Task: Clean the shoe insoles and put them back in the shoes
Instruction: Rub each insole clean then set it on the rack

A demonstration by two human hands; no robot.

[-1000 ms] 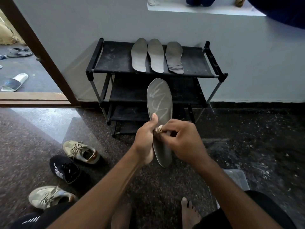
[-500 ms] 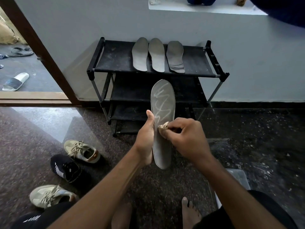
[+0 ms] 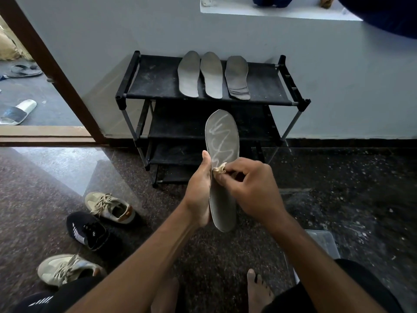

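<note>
While the left hand [image 3: 198,188] grips the grey insole [image 3: 222,136] upright before the shoe rack [image 3: 158,80], right hand [image 3: 250,188] fingers pinch a small cloth [image 3: 219,170] against it, mid-scrub. Next, I'd say, comes wiping up through those pale streaks [image 3: 220,134].

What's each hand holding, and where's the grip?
Left hand grips the insole along one side edge, near the middle; right hand pinches a small wadded cloth against the insole's face.

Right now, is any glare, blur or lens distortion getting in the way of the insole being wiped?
Head view: the insole is sharp, its pale zigzag streak plain; head view, left: daylight glare lies on the polished floor by the doorway, clear of the work; head view, edges: wide-angle bending bows the shoe rack slightly.
</note>
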